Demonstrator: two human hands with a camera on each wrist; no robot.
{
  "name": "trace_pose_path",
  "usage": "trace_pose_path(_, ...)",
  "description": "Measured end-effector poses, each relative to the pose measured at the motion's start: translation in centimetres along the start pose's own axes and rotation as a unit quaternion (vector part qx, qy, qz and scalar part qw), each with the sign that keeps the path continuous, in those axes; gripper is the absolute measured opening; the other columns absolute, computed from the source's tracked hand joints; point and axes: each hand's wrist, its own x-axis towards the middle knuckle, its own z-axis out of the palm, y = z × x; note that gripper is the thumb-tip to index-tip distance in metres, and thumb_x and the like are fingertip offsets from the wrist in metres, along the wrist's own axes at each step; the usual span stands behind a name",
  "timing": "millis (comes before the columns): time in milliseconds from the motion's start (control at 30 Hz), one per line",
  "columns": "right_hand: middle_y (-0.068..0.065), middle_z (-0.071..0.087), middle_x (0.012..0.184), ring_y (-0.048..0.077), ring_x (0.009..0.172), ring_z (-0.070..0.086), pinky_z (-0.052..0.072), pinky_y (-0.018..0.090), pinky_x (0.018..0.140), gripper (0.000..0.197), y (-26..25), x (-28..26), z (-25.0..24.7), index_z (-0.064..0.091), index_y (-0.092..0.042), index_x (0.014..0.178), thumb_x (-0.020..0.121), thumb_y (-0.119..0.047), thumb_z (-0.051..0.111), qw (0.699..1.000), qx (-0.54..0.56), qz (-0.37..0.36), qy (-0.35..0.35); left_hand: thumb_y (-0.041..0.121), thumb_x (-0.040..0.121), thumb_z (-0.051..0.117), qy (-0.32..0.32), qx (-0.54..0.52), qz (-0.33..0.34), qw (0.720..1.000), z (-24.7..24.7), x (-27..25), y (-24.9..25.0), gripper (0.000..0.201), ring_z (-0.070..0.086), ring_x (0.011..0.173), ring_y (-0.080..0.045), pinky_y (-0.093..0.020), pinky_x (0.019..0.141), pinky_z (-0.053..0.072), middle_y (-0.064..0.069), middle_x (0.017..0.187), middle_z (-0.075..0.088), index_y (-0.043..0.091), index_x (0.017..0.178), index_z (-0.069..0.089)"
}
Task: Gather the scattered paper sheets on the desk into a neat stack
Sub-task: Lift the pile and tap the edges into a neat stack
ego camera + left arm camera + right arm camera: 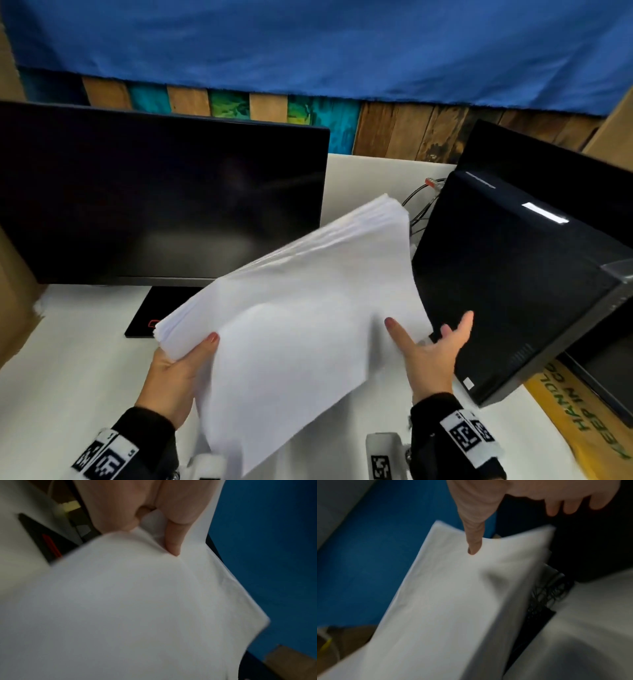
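Note:
A stack of several white paper sheets (301, 308) is lifted off the white desk (68, 359) and tilted, its far corner rising to the right. My left hand (191, 353) grips its near left corner, thumb on top and fingers underneath; the left wrist view shows that thumb pressing into the top sheet (137, 608). My right hand (431, 342) is at the right edge with only the thumb lying on the paper (453, 595). Its fingers (462, 325) are spread straight and clear of the edge. The stack's edges look roughly aligned but blurred.
A dark monitor (154, 195) on a black base (154, 311) stands behind the stack at left. A black computer case (507, 274) lies close on the right, cables (421, 202) behind it. There is a cardboard box (13, 291) at far left and a yellow carton (582, 411) at right.

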Motion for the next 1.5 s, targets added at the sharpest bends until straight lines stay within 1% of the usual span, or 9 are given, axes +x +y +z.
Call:
trace_pose_path(167, 0.008, 0.065, 0.123, 0.029, 0.111, 0.062, 0.051, 0.043, 0.09, 0.064, 0.2, -1.1, 0.8, 0.053, -0.016, 0.127, 0.067, -0.024, 0.073, 0.92, 0.238, 0.19, -0.246, 0.002, 0.089, 0.049, -0.027, -0.084, -0.073, 0.993, 1.2, -0.9, -0.4, 0.023, 0.072, 0.072, -0.007, -0.019, 0.059, 0.057, 0.005, 0.084, 0.077, 0.011, 0.106, 0.062)
trace_pose_path(333, 0.006, 0.071, 0.11, 0.024, 0.102, 0.066, 0.058, 0.031, 0.075, 0.049, -1.9, 0.7, 1.2, 0.062, -0.017, 0.112, 0.063, -0.017, 0.069, 0.931, 0.252, 0.086, -0.249, 0.008, 0.081, 0.057, -0.063, -0.067, -0.078, 0.993, 0.4, 0.3, 0.7, 0.031, 0.072, 0.076, -0.011, -0.025, 0.065, 0.058, 0.001, 0.101, 0.074, 0.013, 0.111, 0.063)
trace_pose_path(500, 0.0, 0.074, 0.1, 0.019, 0.099, 0.068, 0.056, 0.025, 0.071, 0.066, -2.7, 1.1, 1.3, 0.062, -0.016, 0.111, 0.051, -0.033, 0.084, 0.945, 0.202, 0.007, -0.256, 0.055, 0.03, 0.087, -0.191, 0.109, 0.007, 0.975, 0.6, 1.5, 4.1, 0.096, 0.072, 0.083, -0.011, -0.017, 0.064, 0.055, -0.004, 0.099, 0.075, 0.03, 0.117, 0.054)
trace_pose_path(667, -0.005, 0.076, 0.082, 0.01, 0.083, 0.071, 0.056, 0.02, 0.07, 0.022, -2.3, -0.2, 1.8, 0.066, -0.018, 0.092, 0.072, -0.013, 0.073, 0.954, 0.101, -0.04, -0.28, 0.023, 0.058, 0.082, -0.185, 0.148, 0.082, 0.968, 3.9, 1.1, 4.5, 0.066, 0.066, 0.098, 0.001, -0.011, 0.071, 0.052, 0.02, 0.105, 0.07, 0.033, 0.115, 0.05)
trace_pose_path(833, -0.003, 0.076, 0.076, 0.013, 0.074, 0.071, 0.056, 0.024, 0.065, 0.026, -1.0, -1.1, 1.8, 0.066, -0.011, 0.09, 0.074, 0.009, 0.067, 0.96, 0.038, -0.021, -0.276, 0.033, 0.056, 0.079, -0.116, 0.14, 0.105, 0.978, 4.7, 0.6, 2.9, 0.053, 0.069, 0.085, 0.003, -0.009, 0.063, 0.051, 0.023, 0.092, 0.073, 0.022, 0.104, 0.06)
trace_pose_path(933, -0.005, 0.076, 0.072, 0.011, 0.07, 0.071, 0.056, 0.023, 0.063, 0.023, -0.8, -1.2, 1.8, 0.066, -0.01, 0.086, 0.077, 0.011, 0.063, 0.962, 0.05, -0.016, -0.268, 0.002, 0.079, 0.067, -0.101, 0.139, 0.108, 0.979, 5.4, 0.5, 2.3, 0.019, 0.069, 0.071, 0.005, -0.008, 0.059, 0.05, 0.023, 0.075, 0.074, 0.017, 0.089, 0.064)
trace_pose_path(1233, -0.012, 0.073, 0.095, 0.01, 0.092, 0.068, 0.054, 0.021, 0.071, 0.055, -3.5, -1.7, 0.9, 0.055, -0.026, 0.106, 0.06, -0.006, 0.077, 0.961, 0.068, -0.11, -0.245, 0.012, 0.059, 0.079, -0.098, 0.121, 0.183, 0.971, 4.8, -0.6, 4.1, 0.061, 0.066, 0.094, 0.001, -0.01, 0.071, 0.051, 0.023, 0.099, 0.07, 0.028, 0.112, 0.054)
trace_pose_path(1400, 0.0, 0.05, 0.134, 0.009, 0.122, 0.05, 0.04, 0.023, 0.101, 0.08, -7.6, -2.0, 0.7, 0.02, -0.046, 0.137, 0.075, -0.028, 0.067, 0.919, -0.036, -0.349, -0.181, 0.007, 0.076, 0.061, -0.059, 0.235, 0.37, 0.897, 6.7, -1.8, 6.9, 0.082, 0.057, 0.107, 0.001, -0.011, 0.09, 0.044, 0.02, 0.111, 0.058, 0.047, 0.135, 0.022)
trace_pose_path(1500, -0.001, 0.047, 0.13, -0.013, 0.119, 0.037, 0.027, 0.003, 0.098, 0.061, -8.2, -2.1, 1.1, 0.04, -0.027, 0.136, 0.079, -0.021, 0.06, 0.868, -0.193, -0.432, -0.154, 0.008, 0.082, 0.05, -0.055, 0.382, 0.415, 0.824, 7.4, -2.0, 7.7, 0.063, 0.041, 0.108, 0.02, 0.001, 0.093, 0.03, 0.009, 0.119, 0.052, 0.035, 0.137, 0.035)
